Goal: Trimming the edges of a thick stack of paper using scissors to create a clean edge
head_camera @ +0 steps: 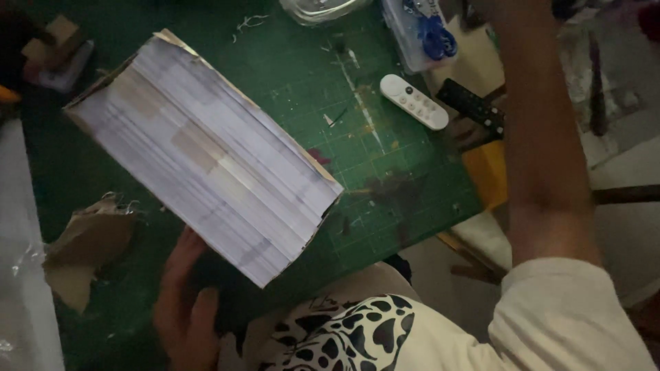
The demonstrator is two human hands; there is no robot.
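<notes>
A thick book [206, 151] with its cover torn off shows its white page edges and is tilted over a green cutting mat [385, 158]. My left hand [184, 306] grips the book's near lower edge from below, with the fingers partly hidden under it. My right forearm [546, 137] stretches up past the top edge of the view, so the hand itself is out of sight. A white sleeve covers the upper arm.
A torn piece of brown cardboard [86, 247] lies at the left. On the mat's far right lie a white remote [414, 102] and a black remote [473, 104]. A clear box with blue scissors [425, 31] and a clear container [320, 9] stand at the back.
</notes>
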